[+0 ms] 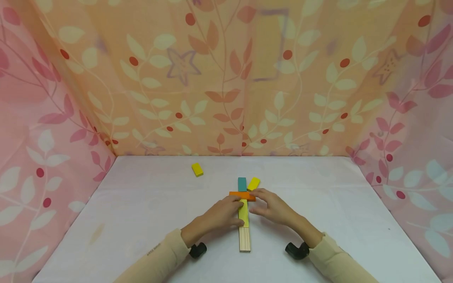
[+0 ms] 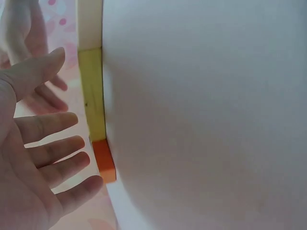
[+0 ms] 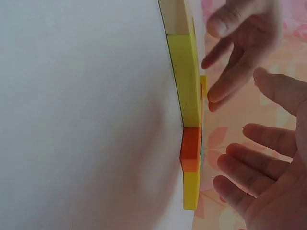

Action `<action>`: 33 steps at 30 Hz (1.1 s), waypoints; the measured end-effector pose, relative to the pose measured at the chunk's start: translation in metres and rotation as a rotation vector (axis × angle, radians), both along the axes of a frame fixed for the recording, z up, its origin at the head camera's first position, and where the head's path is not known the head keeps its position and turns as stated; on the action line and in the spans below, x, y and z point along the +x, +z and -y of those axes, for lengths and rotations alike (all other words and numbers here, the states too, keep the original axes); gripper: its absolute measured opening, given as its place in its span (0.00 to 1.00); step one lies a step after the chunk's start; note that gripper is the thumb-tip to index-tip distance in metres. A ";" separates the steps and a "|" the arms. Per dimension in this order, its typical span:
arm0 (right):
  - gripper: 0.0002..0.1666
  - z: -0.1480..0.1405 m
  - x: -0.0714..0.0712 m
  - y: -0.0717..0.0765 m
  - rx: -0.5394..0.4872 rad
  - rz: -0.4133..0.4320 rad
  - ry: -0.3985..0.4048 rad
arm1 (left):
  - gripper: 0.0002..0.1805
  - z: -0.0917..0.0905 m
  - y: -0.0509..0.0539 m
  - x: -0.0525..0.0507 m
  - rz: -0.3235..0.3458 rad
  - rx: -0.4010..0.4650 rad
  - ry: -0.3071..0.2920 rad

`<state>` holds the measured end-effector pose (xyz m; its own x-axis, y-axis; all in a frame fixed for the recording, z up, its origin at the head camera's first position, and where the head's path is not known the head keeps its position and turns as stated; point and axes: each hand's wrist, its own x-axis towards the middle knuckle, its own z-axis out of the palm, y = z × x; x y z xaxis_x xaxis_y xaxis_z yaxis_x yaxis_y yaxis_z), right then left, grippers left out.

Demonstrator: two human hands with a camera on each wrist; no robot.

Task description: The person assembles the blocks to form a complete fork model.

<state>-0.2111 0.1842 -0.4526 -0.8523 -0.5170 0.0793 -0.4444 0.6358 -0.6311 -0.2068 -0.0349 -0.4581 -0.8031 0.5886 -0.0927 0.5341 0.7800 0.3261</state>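
Flat wooden blocks lie in a line on the white table. Nearest is a natural wood block, then a light yellow block. Across its far end lies an orange block. Beyond that come a teal block and, tilted at its right, a bright yellow block. The left hand hovers with loosely spread fingers over the light yellow block's left side, holding nothing. At the right, the right hand is spread too, its fingertips by the orange block's right end. In the wrist views both hands look empty.
Another yellow block lies apart at the far left of the white table. Flowered cloth hangs behind the table and along both sides. Black wrist-worn devices sit under both forearms.
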 end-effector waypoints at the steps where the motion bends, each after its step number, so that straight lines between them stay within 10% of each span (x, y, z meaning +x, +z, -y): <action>1: 0.34 0.000 0.001 -0.001 0.004 -0.006 0.004 | 0.34 0.002 0.001 -0.001 -0.001 0.007 0.007; 14: 0.49 0.008 0.017 -0.008 0.137 0.004 0.024 | 0.30 0.029 0.007 -0.021 0.102 0.125 0.143; 33: 0.51 0.015 0.022 -0.013 0.232 -0.129 0.135 | 0.27 0.075 0.011 -0.055 0.039 0.188 0.311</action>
